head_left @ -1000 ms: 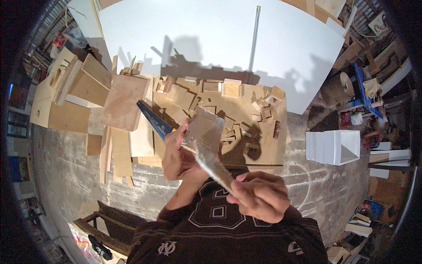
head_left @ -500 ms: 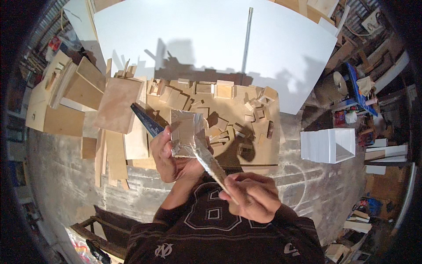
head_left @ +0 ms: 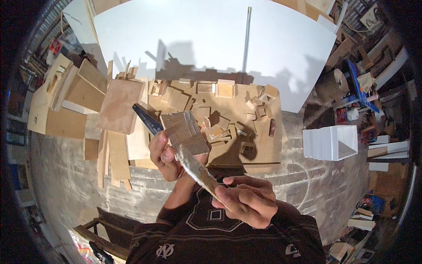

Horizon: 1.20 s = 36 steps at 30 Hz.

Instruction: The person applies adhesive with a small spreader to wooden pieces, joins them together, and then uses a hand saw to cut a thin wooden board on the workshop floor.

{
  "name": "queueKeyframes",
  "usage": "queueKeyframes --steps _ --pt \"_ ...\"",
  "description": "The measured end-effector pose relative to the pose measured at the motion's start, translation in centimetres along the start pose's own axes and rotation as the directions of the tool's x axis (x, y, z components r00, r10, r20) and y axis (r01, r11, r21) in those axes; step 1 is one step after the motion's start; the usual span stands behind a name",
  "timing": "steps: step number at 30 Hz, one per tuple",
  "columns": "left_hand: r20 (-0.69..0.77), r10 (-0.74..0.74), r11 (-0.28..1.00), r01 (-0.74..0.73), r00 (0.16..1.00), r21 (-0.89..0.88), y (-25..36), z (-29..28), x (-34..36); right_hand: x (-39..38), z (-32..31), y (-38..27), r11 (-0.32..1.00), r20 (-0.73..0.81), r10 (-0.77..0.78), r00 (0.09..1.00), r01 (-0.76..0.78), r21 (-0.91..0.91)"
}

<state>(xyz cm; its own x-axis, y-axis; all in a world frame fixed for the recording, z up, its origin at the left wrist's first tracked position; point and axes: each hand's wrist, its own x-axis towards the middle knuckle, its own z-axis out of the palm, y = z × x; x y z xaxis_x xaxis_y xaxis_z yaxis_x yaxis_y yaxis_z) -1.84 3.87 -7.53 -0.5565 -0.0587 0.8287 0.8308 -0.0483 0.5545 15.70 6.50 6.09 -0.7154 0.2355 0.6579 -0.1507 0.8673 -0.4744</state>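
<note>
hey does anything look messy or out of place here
Mainly clutter: small wooden pieces lie scattered at mixed angles across the tan board. The flat stick in the right hand also has an uneven whitish smear.

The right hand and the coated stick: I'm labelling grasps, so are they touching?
Touching. The head view shows the right hand gripping the coated stick by its lower end.

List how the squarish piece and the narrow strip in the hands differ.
The squarish piece is broad and blocky; the strip is long and narrow. The piece's upper face is brown with glossy streaks; the strip is largely whitish. The left hand holds the piece; the right hand, the strip. Both are hand-held.
</note>
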Motion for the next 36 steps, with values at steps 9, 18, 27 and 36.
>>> queueKeyframes --steps 9,18,27,36 --pt "0.158 0.143 0.987 -0.130 0.977 -0.094 2.6 -1.4 3.7 -1.1 -0.2 0.2 0.999 0.020 -0.028 0.999 0.027 0.022" --pt "0.131 0.242 0.939 -0.198 0.961 -0.280 0.1 0.1 3.4 -1.2 1.1 1.2 0.541 -0.181 0.702 0.689 -0.351 0.764" --pt "0.872 0.107 0.317 0.814 0.478 -0.486 2.0 -1.8 6.7 4.1 -6.0 9.3 0.526 0.191 0.528 0.828 -0.495 0.692" --pt "0.935 0.190 0.135 0.935 0.301 -0.328 2.9 -2.8 6.9 3.8 -3.5 8.9 0.213 0.436 0.640 0.633 -0.691 0.691"
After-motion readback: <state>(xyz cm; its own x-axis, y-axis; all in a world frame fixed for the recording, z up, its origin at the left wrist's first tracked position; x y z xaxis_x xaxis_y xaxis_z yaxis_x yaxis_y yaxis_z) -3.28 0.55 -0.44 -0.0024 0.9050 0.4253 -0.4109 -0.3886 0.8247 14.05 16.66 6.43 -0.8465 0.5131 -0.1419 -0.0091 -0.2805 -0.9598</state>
